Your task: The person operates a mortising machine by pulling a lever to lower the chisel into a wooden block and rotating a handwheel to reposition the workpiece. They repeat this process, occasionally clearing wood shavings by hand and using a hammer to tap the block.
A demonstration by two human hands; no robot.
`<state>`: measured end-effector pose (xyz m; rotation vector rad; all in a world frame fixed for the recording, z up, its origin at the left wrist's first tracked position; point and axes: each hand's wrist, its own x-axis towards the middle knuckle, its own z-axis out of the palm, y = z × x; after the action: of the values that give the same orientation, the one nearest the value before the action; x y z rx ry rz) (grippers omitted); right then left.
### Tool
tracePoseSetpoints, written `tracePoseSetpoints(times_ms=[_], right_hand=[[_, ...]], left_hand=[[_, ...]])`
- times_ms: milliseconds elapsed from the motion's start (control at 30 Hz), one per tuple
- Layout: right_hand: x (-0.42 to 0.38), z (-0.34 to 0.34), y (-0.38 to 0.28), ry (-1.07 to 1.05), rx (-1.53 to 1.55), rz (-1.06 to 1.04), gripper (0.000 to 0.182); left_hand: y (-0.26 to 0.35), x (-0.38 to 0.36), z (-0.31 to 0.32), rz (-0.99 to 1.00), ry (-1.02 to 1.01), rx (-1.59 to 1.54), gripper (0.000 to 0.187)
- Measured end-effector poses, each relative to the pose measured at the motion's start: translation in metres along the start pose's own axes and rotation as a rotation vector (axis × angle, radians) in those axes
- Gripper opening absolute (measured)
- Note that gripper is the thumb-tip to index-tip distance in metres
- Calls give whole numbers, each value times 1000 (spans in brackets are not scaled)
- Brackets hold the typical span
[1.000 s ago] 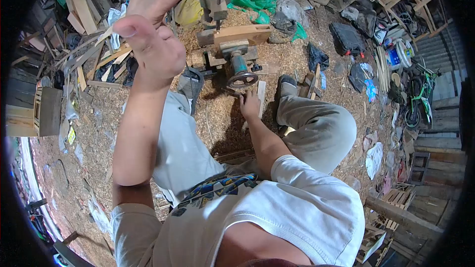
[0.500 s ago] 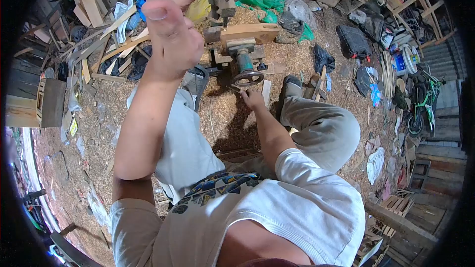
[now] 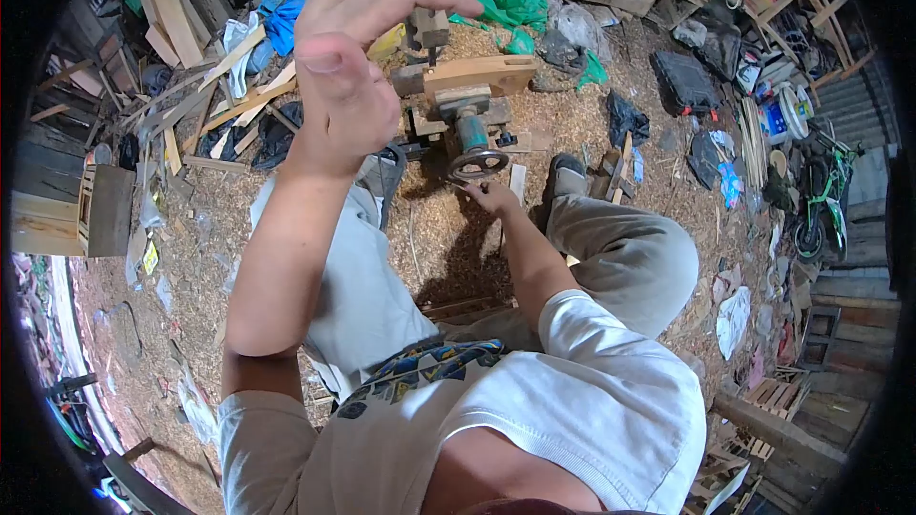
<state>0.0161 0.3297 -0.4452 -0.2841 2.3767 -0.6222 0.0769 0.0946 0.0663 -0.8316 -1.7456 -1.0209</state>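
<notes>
Raised close to the camera at upper left, my left hand point(image 3: 358, 67) has its fingers apart and curved, with nothing between them. Lower down, my right hand point(image 3: 491, 197) is beside the round handwheel point(image 3: 477, 165) of a green vise point(image 3: 470, 132); its fingers are bent near the wheel's lower edge, and whether they hold anything is too small to tell. A wooden block point(image 3: 482, 74) sits at the jaws of the vise, above the wheel. Part of the clamp behind is hidden by my left hand.
Wood shavings cover the ground point(image 3: 458, 248). Scrap boards point(image 3: 239, 95) lie at left, green plastic point(image 3: 515, 2) at the top. A black case point(image 3: 684, 83) and a green bicycle point(image 3: 822, 195) are at right. My bent legs flank the vise.
The view has shifted slightly, so the vise and surroundings sit a little differently. My left hand remains raised with fingers apart, and my right hand stays by the wheel.
</notes>
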Motion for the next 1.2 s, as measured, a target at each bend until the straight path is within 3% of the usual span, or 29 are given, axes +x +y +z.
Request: tracePoseSetpoints(times_ms=[100,167,400,700,800,933,1033,1100,1200], right_hand=[[-3,12,4,12,3,56,95],[-18,9,-6,77,-17,59,84],[-27,15,-10,187,-19,18,86],[-27,-8,-21,20,-121,104,94],[-41,0,-24,197,-18,34,96],[-37,-6,-24,137,-93,73,96],[-32,-6,-22,66,-116,113,92],[-32,5,-16,167,-27,50,89],[-28,1,-12,177,-68,16,90]], left_hand=[[-5,0,4,26,33,-66,118],[-3,2,2,48,22,-19,118],[-3,0,-6,57,-8,17,117],[-2,0,-10,18,4,24,118],[-2,1,-11,28,-22,51,117],[5,1,-7,50,50,34,120],[5,1,-19,-33,-80,-48,95],[-8,-2,-17,16,-107,123,123],[-8,0,-17,36,-98,135,122]])
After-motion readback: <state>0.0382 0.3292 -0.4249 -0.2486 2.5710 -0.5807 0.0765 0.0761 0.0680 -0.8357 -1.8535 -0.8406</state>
